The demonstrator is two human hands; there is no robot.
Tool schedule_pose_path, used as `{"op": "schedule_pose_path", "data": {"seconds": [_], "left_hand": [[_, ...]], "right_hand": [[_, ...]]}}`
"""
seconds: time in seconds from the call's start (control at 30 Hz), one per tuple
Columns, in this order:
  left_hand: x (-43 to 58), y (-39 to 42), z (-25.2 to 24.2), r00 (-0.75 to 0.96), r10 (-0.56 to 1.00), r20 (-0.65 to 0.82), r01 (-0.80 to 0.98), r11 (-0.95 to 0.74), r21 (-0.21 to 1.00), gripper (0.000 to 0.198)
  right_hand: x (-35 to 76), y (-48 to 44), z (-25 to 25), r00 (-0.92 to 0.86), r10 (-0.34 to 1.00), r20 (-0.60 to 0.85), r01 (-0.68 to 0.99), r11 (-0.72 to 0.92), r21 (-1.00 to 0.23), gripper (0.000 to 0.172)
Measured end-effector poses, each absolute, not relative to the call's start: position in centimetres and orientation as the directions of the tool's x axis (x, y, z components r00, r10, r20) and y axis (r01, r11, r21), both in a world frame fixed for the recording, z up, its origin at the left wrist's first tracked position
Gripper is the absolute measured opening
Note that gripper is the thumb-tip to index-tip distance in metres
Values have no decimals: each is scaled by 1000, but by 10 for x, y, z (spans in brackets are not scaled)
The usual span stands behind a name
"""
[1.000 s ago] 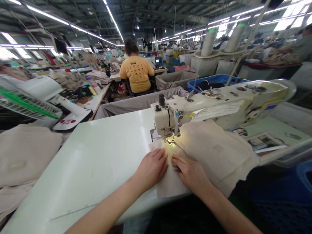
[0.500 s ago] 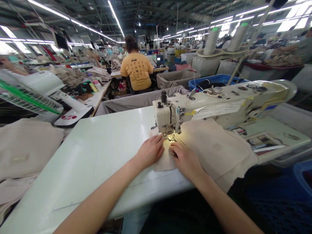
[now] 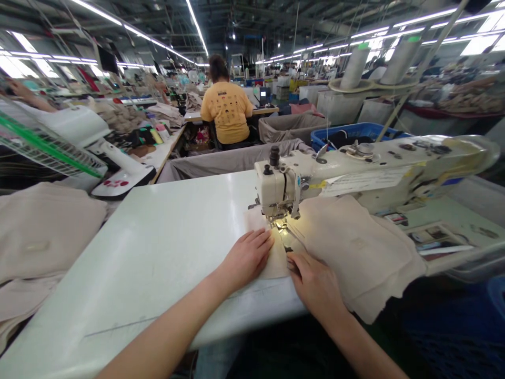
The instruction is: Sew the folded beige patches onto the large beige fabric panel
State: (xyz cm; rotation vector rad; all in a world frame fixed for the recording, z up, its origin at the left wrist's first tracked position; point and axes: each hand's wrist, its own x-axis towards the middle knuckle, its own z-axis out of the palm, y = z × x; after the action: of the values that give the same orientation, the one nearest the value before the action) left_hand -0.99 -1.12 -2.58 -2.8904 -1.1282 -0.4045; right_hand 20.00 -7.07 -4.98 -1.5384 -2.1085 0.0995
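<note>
A cream sewing machine [image 3: 355,173] stands on a white table [image 3: 165,252]. A beige fabric piece [image 3: 355,247] lies under its head and drapes off the table's near edge. My left hand [image 3: 246,258] lies flat on the pale fabric strip [image 3: 276,260] just left of the lit needle area, fingers stretched out. My right hand [image 3: 313,284] presses on the fabric's edge just in front of the needle, fingers together and pointing at the presser foot. Neither hand lifts anything off the table.
A stack of beige fabric [image 3: 43,231] sits at the left. A white fan [image 3: 79,147] stands behind it. A person in a yellow shirt [image 3: 226,113] sits ahead, back turned. Grey cloth bins [image 3: 232,160] and a blue crate [image 3: 355,131] lie beyond the table. Thread cones [image 3: 355,66] rise at right.
The pale strip has fed further under the needle and looks shorter. Both hands moved toward the machine, then drew back a little; the right hand now sits nearer me.
</note>
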Motion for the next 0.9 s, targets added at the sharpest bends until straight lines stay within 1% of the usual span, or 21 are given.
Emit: {"op": "schedule_pose_path", "data": {"seconds": [0.17,0.33,0.6,0.9], "left_hand": [[-10,-12,-24,703,660,265,662,-744,94,34],[-12,-12,-24,700,675,235,671,-734,110,33],[-12,-8,-21,713,667,215,667,-740,87,33],[-12,-9,-19,725,657,209,656,-750,81,32]], "right_hand": [[200,-71,-52,-214,890,402,868,362,-340,28],[200,-70,-52,-214,883,418,865,370,-339,26],[197,-71,-49,-195,905,377,876,334,-348,31],[196,-71,-46,-189,920,344,879,315,-360,29]]}}
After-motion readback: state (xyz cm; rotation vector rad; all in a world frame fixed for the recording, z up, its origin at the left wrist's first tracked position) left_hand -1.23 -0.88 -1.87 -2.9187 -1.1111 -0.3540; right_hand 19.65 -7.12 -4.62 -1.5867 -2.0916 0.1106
